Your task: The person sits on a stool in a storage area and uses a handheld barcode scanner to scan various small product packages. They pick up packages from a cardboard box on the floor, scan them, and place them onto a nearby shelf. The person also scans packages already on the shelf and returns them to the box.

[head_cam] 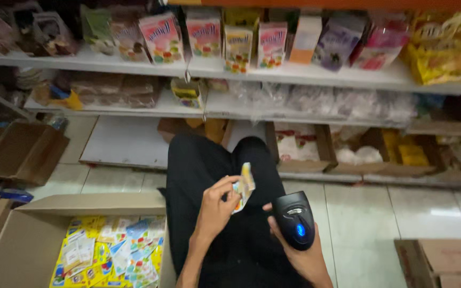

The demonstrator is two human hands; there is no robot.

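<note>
My left hand (217,205) pinches a small colourful sachet (244,185) upright above my black-trousered lap. My right hand (301,255) grips a black handheld barcode scanner (293,220) with a blue light glowing on it, just right of the sachet and a little below it. The scanner's head points toward the sachet; the two are close but apart.
An open cardboard box (33,234) at lower left holds several yellow and multicoloured sachets (110,253). Store shelves (294,74) ahead carry cartons, bags and yellow packets. Flattened and open cardboard boxes lie at left (22,152) and lower right (444,261) on the tiled floor.
</note>
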